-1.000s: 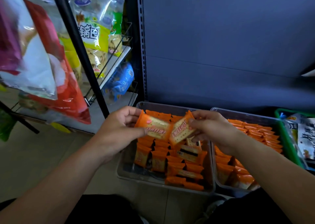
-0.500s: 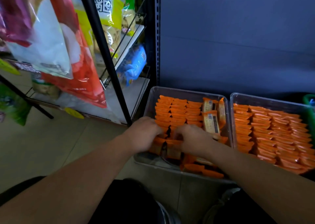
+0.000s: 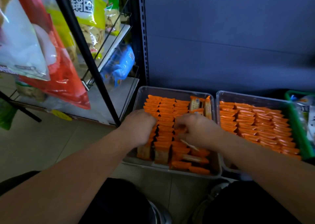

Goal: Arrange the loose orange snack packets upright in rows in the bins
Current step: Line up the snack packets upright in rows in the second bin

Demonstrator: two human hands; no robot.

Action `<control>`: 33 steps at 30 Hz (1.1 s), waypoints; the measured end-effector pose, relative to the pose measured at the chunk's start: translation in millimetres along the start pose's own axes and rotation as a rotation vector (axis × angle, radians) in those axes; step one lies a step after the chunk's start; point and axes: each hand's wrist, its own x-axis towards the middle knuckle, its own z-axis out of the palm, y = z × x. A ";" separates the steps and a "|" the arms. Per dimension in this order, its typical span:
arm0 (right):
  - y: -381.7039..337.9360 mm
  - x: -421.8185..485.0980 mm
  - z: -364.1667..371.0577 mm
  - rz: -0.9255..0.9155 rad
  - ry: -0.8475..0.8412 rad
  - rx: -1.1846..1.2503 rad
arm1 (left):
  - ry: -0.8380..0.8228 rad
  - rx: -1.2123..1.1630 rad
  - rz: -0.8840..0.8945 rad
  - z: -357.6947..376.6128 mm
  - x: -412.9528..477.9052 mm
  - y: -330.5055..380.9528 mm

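A blue-grey back panel (image 3: 221, 36) fills the far side, with a black wire rack (image 3: 88, 62) of hanging snack bags (image 3: 56, 67) to its left. On the tiled floor (image 3: 51, 147) two clear bins sit side by side, the right bin (image 3: 252, 96) touching a green basket (image 3: 305, 138). The right bin holds orange packets (image 3: 255, 121) upright in packed rows. The left bin (image 3: 141, 94) has upright rows at the back, while loose packets (image 3: 190, 165) lie flat along its near edge. Both hands are in the left bin. The left hand (image 3: 139, 128) rests on the leftmost row and the right hand (image 3: 199, 130) on the rows beside it. Both hands' fingers (image 3: 179, 127) curl down among the packets; whether they grip one cannot be told.
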 end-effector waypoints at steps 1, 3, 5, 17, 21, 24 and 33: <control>12.9 -7.9 -13.8 0.072 -0.035 0.039 | 0.039 -0.106 -0.012 -5.2 1.8 3.9; 39.9 -21.8 -34.1 0.172 -0.053 0.099 | 0.057 -0.344 -0.036 -11.6 5.9 17.8; 59.3 -31.4 -38.3 0.225 -0.010 0.203 | -0.007 -0.452 -0.023 -14.1 11.9 36.9; 73.5 -26.4 4.8 0.225 0.045 0.516 | -0.086 -0.711 -0.162 28.0 65.4 78.1; 79.3 -29.9 -7.5 0.232 0.040 0.625 | -0.144 -0.857 -0.219 31.9 66.6 72.1; 81.6 -30.9 -14.2 0.235 0.012 0.736 | -0.120 -0.969 -0.138 10.3 59.2 68.2; 105.6 -39.6 -51.7 0.103 -0.333 1.274 | 0.071 -1.141 0.091 -58.1 46.3 80.9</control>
